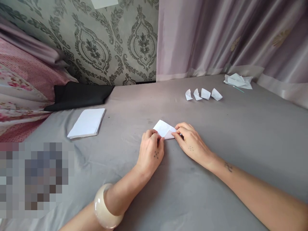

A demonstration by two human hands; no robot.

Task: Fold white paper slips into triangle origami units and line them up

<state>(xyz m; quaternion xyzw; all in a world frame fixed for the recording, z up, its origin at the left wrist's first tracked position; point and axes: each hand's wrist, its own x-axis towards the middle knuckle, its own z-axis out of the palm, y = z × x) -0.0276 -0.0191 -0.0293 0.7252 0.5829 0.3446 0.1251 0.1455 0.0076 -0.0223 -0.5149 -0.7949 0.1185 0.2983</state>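
Observation:
A small folded sheet of white paper [164,127] lies on the grey cloth between my hands, one flap turned over at its near right side. My left hand [151,149] is closed, its fingertips pinching the paper's near left edge. At the right corner, my right hand [192,141] grips the flap between thumb and fingers. Part of the paper is covered by my fingers. Beyond my right hand stand several folded white paper pieces [205,94] in a row. To the left rests a stack of white paper [88,123].
Loose white papers [238,81] and a thin green stick [238,89] lie at the far right by the curtain [204,38]. A black cloth [81,94] is at the back left beside pink floral fabric [21,83]. Patterned wallpaper [117,35] rises behind the grey surface [240,138].

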